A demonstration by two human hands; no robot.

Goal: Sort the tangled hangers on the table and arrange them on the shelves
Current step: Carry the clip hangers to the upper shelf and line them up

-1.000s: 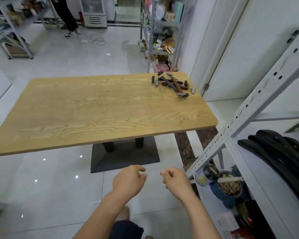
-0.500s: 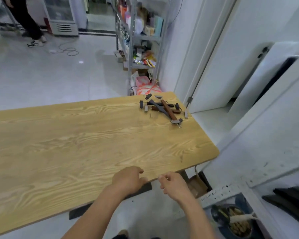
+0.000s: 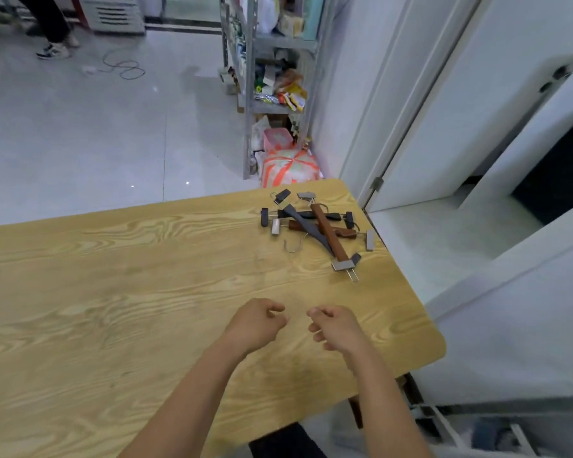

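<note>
Wooden table (image 3: 113, 292) under loosely curled left hand (image 3: 257, 322) and right hand (image 3: 336, 327)

Access: bare wood of the table (image 3: 119, 292) runs between the left hand (image 3: 255, 322), the right hand (image 3: 336, 328) and the hanger pile (image 3: 315, 226), and widely to the pile's left. Obstructions: a wire hook (image 3: 293, 246) juts from the pile toward the hands, and metal clips (image 3: 342, 265) stick out at its ends. To the right the table edge is close, with a door frame (image 3: 371, 153) just beyond. A shelf rack (image 3: 250, 127) and a wrapped bundle (image 3: 290, 166) stand behind the far edge
</note>
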